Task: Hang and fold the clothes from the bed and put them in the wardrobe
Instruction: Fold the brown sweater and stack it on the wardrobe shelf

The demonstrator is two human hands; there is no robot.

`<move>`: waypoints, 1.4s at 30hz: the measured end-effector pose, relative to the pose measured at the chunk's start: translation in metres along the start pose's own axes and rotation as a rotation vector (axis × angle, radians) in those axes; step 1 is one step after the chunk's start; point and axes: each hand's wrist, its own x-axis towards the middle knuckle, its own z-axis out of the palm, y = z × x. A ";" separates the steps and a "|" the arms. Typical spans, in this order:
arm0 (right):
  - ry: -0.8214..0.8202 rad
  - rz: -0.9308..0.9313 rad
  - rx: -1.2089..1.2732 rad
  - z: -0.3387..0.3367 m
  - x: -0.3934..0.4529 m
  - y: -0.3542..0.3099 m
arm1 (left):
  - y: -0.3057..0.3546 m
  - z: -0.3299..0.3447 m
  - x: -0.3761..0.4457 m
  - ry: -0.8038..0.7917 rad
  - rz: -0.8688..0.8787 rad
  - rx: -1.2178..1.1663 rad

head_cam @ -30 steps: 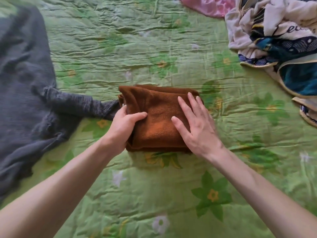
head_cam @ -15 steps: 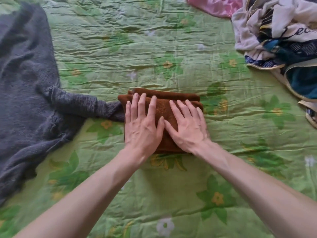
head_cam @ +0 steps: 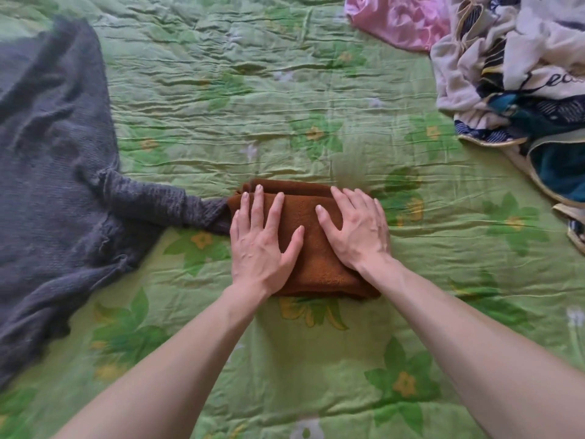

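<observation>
A brown fleece garment (head_cam: 313, 261), folded into a small thick rectangle, lies in the middle of the green flowered bedspread (head_cam: 221, 99). My left hand (head_cam: 261, 240) lies flat on its left half, fingers straight and spread. My right hand (head_cam: 356, 228) lies flat on its right half, fingers straight, pointing away from me. Both palms press down on the fold. The near edge of the brown garment shows between and below my wrists.
A dark grey knitted sweater (head_cam: 53, 172) is spread at the left, one sleeve reaching to the brown garment's left edge. A heap of white, navy and teal clothes (head_cam: 522, 83) sits at the top right, with a pink garment (head_cam: 399, 20) behind it.
A second ago my left hand gripped the fold's left edge; it then came to lie flat on top. My hands have since slid slightly apart across the brown garment.
</observation>
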 end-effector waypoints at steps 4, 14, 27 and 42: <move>0.051 0.005 0.115 -0.002 -0.013 0.006 | 0.007 -0.005 -0.009 -0.012 -0.123 -0.047; 0.076 0.227 0.277 0.007 -0.042 0.000 | -0.006 -0.011 0.002 -0.091 -0.104 -0.029; -0.310 0.531 1.298 -0.031 -0.054 0.030 | -0.008 -0.033 0.001 -0.179 -0.882 -0.788; -0.353 0.565 1.418 -0.188 -0.185 -0.017 | 0.018 -0.219 -0.078 -0.704 -0.744 -1.348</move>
